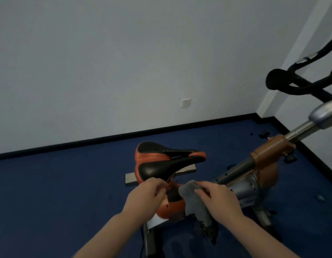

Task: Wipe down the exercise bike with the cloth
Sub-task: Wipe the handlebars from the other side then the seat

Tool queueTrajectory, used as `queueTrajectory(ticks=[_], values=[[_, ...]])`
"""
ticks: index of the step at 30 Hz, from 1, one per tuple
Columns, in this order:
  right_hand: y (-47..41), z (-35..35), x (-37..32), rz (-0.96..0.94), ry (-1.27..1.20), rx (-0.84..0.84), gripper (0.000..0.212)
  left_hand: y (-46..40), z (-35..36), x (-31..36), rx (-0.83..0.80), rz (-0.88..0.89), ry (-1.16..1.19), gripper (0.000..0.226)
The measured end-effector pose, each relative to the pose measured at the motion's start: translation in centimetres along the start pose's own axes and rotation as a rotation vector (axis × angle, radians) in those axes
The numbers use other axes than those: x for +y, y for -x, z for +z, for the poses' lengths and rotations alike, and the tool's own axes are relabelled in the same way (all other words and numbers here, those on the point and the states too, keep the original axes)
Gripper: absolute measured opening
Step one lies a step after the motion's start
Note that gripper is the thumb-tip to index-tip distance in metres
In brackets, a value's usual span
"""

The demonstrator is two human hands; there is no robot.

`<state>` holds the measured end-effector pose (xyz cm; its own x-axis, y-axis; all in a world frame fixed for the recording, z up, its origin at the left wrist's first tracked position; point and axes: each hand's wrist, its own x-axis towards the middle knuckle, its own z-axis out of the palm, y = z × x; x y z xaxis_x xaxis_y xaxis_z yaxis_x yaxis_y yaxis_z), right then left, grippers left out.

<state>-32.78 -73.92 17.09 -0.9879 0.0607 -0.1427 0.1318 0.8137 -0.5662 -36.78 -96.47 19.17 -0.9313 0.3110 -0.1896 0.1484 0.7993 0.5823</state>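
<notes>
One orange-and-black exercise bike (254, 168) fills the lower right of the frame, its black padded saddle (167, 164) at centre. Below the saddle, the grey fabric cloth (195, 200) hangs from the right hand (220, 196), fingers curled around it. The left hand (145, 195) pinches something small at the saddle's underside; what, cannot be told. Judged step: wiping the seat-post area. Next move calls for pressing cloth onto frame.
</notes>
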Motion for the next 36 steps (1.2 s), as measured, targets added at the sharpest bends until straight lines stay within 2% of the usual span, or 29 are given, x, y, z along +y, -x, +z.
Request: queueTrajectory(ticks=[4,6,8,10,13,16,17,19,21,23,26,30,33,36], values=[[-0.1,-0.6,-1.8,0.098,-0.339,0.051,0.019,0.1,-2.1,-1.2,0.1,-0.028,0.089,0.022],[-0.5,-0.9,-3.4,0.12,-0.49,0.157,0.019,-0.4,-3.2,-2.4,0.152,-0.035,0.146,0.024],[-1.1,-1.0,-5.6,0.071,-0.511,0.269,0.018,-1.3,-4.1,-3.7,0.2,-0.017,0.193,0.025],[-1.8,-0.4,-8.3,-0.003,-0.457,0.333,0.015,-2.5,-5.2,-5.1,0.222,-0.001,0.257,0.022],[-3.0,2.1,-12.0,-0.045,-0.246,0.333,0.012,-4.5,-6.8,-6.9,0.213,0.027,0.27,0.023],[-3.8,6.1,-14.3,0.013,-0.069,0.186,0.034,-6.0,-7.4,-7.8,0.172,0.11,0.258,0.03],[-3.8,7.2,-14.7,0.039,-0.021,0.185,0.04,-6.3,-7.3,-8.1,0.162,0.147,0.254,0.033],[-3.6,8.7,-15.0,0.038,0.087,0.344,0.041,-6.8,-7.0,-9.0,0.151,0.227,0.256,0.04],[-3.7,9.5,-15.3,0.049,0.158,0.422,0.036,-7.0,-6.5,-10.1,0.118,0.299,0.3,0.044],[-4.1,9.6,-14.8,0.011,0.149,0.379,0.037,-7.1,-6.2,-10.6,0.114,0.312,0.363,0.046],[-4.8,10.4,-14.2,0.092,0.095,0.353,0.047,-7.4,-6.4,-11.7,0.085,0.396,0.361,0.045],[-4.1,13.1,-16.2,0.278,-0.079,0.464,0.044,-8.2,-7.3,-12.5,0.053,0.562,0.248,0.045],[-4.5,14.3,-17.2,0.248,0.03,0.447,0.047,-9.0,-7.6,-12.8,0.083,0.635,0.195,0.043],[-6.1,12.4,-16.3,0.315,0.069,0.386,0.046,-9.5,-7.6,-13.0,0.023,0.642,0.205,0.052]])
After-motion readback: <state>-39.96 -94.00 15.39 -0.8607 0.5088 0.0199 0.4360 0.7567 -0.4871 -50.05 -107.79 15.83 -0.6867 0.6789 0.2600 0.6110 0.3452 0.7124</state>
